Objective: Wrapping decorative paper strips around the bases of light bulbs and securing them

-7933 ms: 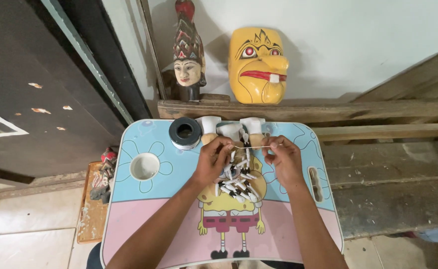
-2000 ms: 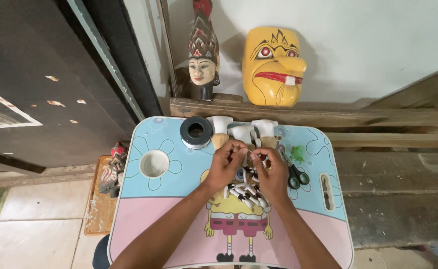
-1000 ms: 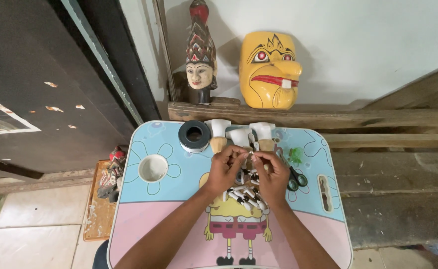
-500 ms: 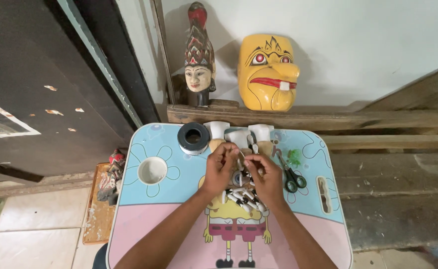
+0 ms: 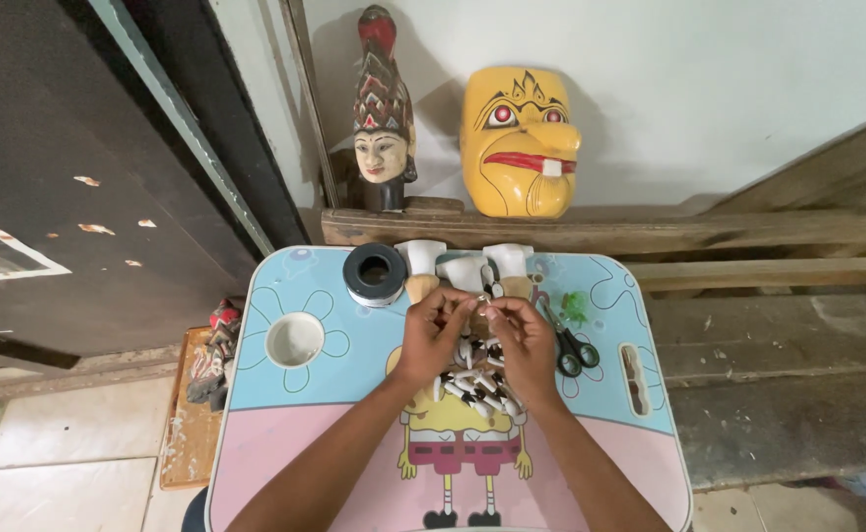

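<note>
Small white and dark shell-like pieces (image 5: 472,379) lie in a loose heap at the middle of the pink and blue cartoon-printed lap table (image 5: 285,448), just near of our fingertips and partly under our hands. Our left hand (image 5: 433,330) and right hand (image 5: 522,340) meet above the heap, fingertips almost touching, both pinched on something tiny between them; we cannot tell what it is. Just far of the hands stand three white-capped bottles (image 5: 465,268) in a row at the far edge of the table. Left of them sits a black roll of tape (image 5: 374,274), and nearer and further left a round white cup recess (image 5: 295,339) is sunk in the table. To the right of our right hand lie black-handled scissors (image 5: 569,340), with a small green object (image 5: 576,305) just beyond. On the wooden ledge (image 5: 748,232) behind rest a yellow carved mask (image 5: 518,143) and a painted wooden head figure (image 5: 382,118).
</note>
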